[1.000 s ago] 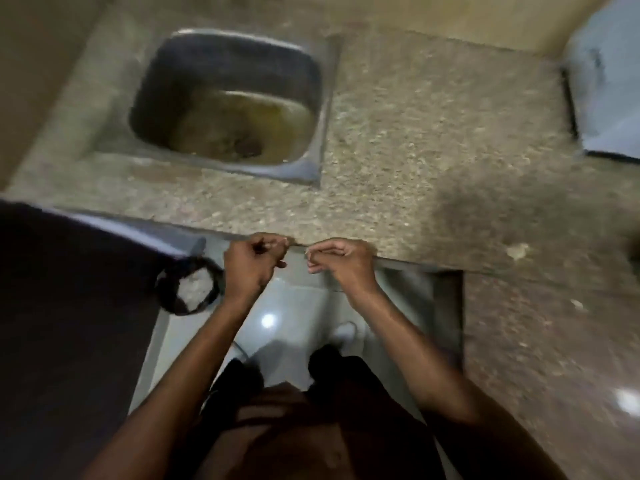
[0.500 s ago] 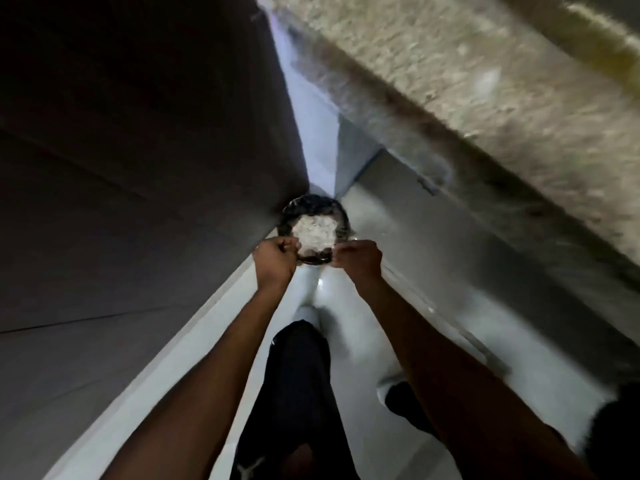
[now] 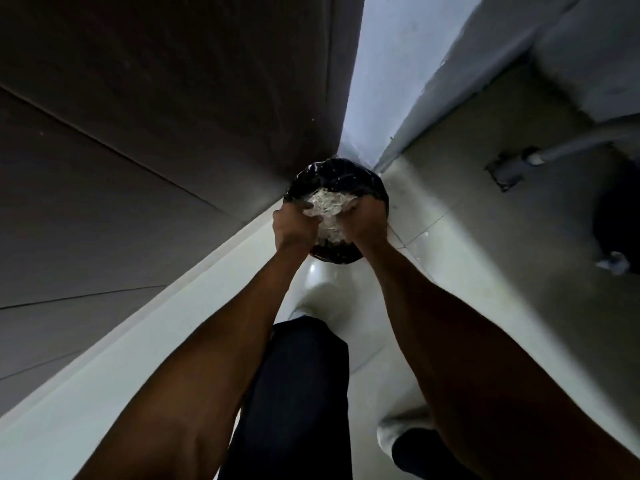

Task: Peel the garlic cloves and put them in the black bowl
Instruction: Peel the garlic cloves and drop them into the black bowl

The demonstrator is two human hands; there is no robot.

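Observation:
I look down at a round black-lined bin (image 3: 341, 173) on the floor, half filled with white garlic skins (image 3: 329, 202). My left hand (image 3: 294, 226) and my right hand (image 3: 367, 220) hang close together just above its opening, fingers curled downward. They pinch a small garlic clove between them, and the backs of the hands hide it. The black bowl is not in view.
A dark cabinet front (image 3: 156, 133) rises on the left, right beside the bin. Pale floor tiles (image 3: 467, 244) spread to the right, with a grey pipe (image 3: 571, 147) at the wall. My dark-trousered leg (image 3: 301, 393) and a white shoe (image 3: 398, 434) are below.
My view swung from the granite counter and sink down to the floor bin. Both hands, still pinched together, moved from the counter edge to just over the bin's skins.

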